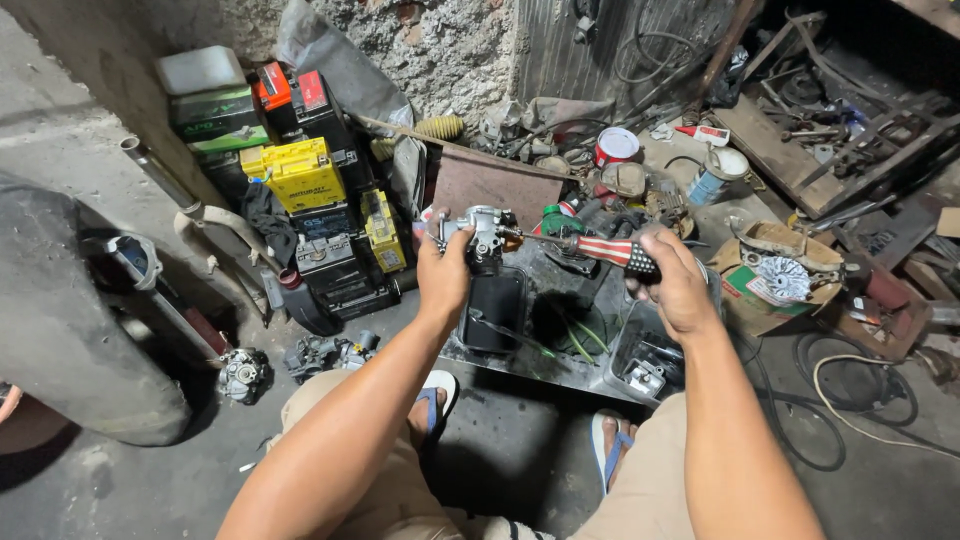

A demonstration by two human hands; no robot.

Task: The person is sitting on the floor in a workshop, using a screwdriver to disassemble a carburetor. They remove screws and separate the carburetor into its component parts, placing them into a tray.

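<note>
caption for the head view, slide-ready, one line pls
Left hand holds a carburetor while right hand drives a striped-handled screwdriver into it, above a cluttered workshop floor.

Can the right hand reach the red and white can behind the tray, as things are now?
Probably not at once: the right hand is closed on the screwdriver, whose tip meets the carburetor in the left hand. The can lies beyond, with clutter between.

**Work Area Layout**

My left hand (443, 275) holds the carburetor (478, 237) above the tray (520, 365) in front of my knees. My right hand (675, 285), right of it, holds the screwdriver (600, 250), tip touching the carburetor. The stacked batteries (310, 200) stand left of the tray. More carburetor parts (290, 360) lie on the floor before them. The cans (665, 160) stand behind the tray. A cable (850, 400) lies right of my right arm.
</note>
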